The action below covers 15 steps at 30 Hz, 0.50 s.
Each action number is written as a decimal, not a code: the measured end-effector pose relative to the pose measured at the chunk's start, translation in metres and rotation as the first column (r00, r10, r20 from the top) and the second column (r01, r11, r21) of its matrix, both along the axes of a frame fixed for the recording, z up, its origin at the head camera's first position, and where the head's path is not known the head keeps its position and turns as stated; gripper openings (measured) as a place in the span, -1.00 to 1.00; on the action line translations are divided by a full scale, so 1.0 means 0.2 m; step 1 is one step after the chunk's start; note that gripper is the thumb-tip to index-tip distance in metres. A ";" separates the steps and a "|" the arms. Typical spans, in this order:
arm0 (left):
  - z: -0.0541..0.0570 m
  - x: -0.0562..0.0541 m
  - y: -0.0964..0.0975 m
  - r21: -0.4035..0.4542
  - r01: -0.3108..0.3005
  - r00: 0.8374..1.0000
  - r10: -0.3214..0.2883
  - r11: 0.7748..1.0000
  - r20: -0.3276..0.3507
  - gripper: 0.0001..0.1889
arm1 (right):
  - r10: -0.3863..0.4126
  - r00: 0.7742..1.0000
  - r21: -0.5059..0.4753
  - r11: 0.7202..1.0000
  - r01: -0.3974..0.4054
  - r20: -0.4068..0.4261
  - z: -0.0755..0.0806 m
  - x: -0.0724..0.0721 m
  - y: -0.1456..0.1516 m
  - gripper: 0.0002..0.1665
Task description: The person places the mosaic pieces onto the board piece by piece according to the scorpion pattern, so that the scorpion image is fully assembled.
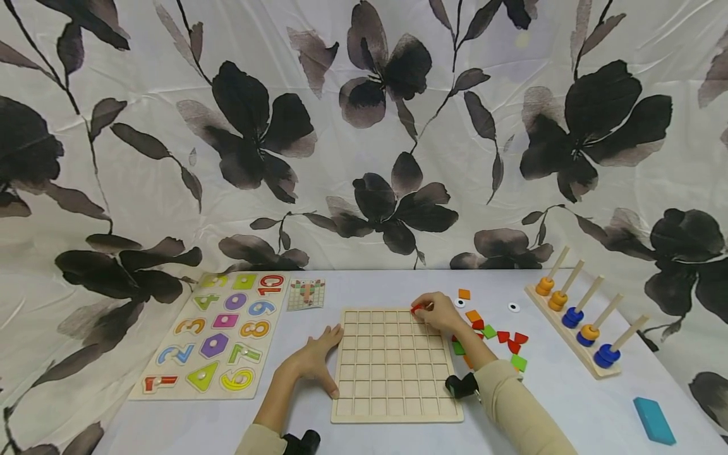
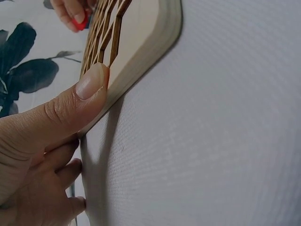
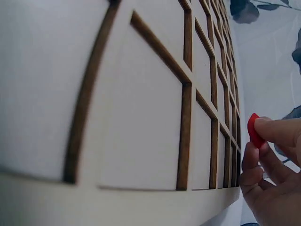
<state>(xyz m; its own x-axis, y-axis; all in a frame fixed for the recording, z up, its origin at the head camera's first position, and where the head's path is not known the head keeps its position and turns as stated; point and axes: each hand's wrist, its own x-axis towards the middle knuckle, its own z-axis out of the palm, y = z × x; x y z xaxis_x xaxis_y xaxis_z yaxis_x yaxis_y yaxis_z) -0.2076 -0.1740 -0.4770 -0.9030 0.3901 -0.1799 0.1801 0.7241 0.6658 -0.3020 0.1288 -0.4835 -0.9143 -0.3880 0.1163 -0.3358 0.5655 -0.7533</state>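
A pale wooden grid board (image 1: 394, 366) lies flat on the table, its square cells bare in the head view. My left hand (image 1: 315, 357) is spread along its left edge; in the left wrist view the thumb (image 2: 91, 87) rests against the board's rim. Over the far right corner, my right hand (image 1: 438, 312) pinches a small red piece (image 3: 255, 131) between thumb and fingertips. To the right of the board lie loose red, green (image 1: 519, 362) and orange (image 1: 473, 316) pieces, some partly hidden by the right forearm.
A number-and-shape puzzle board (image 1: 193, 370) lies at the left, beside a small patterned card (image 1: 306, 294). At the right stand a peg rack (image 1: 574, 332) with coloured rings and a teal block (image 1: 654, 420). Two white discs with dark centres lie near the loose pieces.
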 end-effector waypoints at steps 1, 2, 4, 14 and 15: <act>0.00 0.00 0.00 0.001 0.002 1.000 -0.002 1.000 0.000 0.29 | -0.024 1.000 -0.025 0.999 0.024 0.000 -0.01 0.00 0.00 -0.82; 0.00 0.00 0.00 0.001 0.004 1.000 -0.004 1.000 0.000 0.29 | -0.047 0.999 -0.046 0.998 0.047 0.005 -0.01 0.00 0.00 -0.82; 0.00 0.00 0.00 -0.001 0.002 1.000 -0.002 1.000 0.003 0.29 | -0.069 0.997 -0.076 0.995 0.070 0.017 -0.02 -0.01 0.00 -0.81; 0.00 0.00 0.00 -0.006 0.007 1.000 -0.007 1.000 0.007 0.29 | -0.083 0.987 -0.116 0.988 0.099 0.139 0.00 -0.01 0.01 -0.74; 0.00 0.00 0.00 -0.007 0.008 1.000 -0.008 1.000 0.008 0.30 | -0.079 0.985 -0.116 0.989 0.097 0.151 0.00 -0.01 0.01 -0.73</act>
